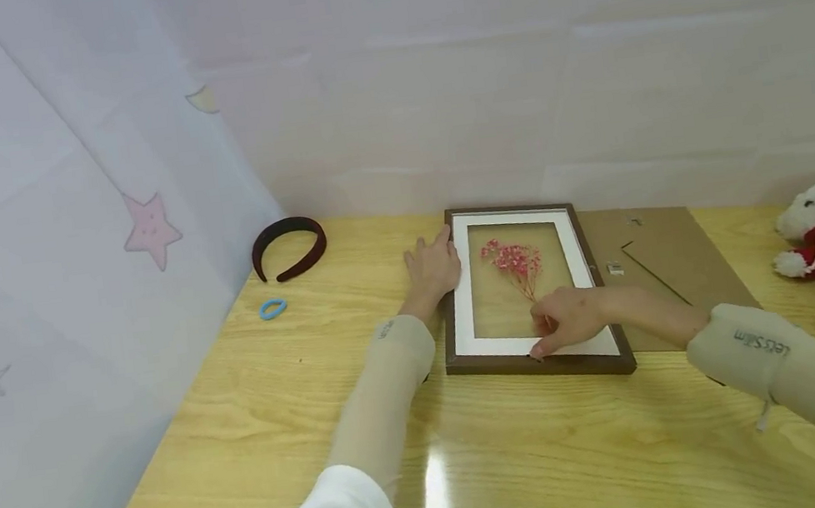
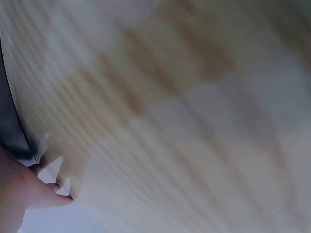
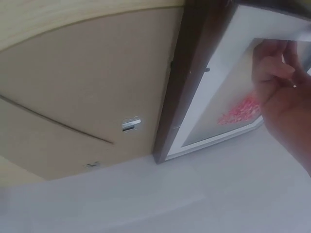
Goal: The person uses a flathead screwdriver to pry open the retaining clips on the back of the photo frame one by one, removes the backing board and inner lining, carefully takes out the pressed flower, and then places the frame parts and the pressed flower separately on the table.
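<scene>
Step in hand looks like arranging a dried sprig of tiny pink flowers on thin stems in a dark brown rectangular picture frame with a white inner border; the sprig lies within the frame's central opening, blooms toward the far left corner, stems slanting toward the near right. Frame lies flat on the pale yellow wood-grain table. Left hand rests against the frame's left edge, fingers spread, gripping nothing visible, likely steadying it. Right hand is over the lower stems, fingers bent down, thumb apart from them near the bottom rail; can't tell if the fingers pinch the stems or only press them. The two hands are apart. Next move probably calls for settling the stem ends and letting go gently, since the blooms look fragile. Hard to make out: stem ends hidden under the right hand; whether the centre is clear or a tan panel; whether the flat brown backing board runs under the frame or just meets its right edge. Left wrist view is blurred, mostly tabletop, with that hand cut off; right wrist view blurs the blooms and crops the frame.
</scene>
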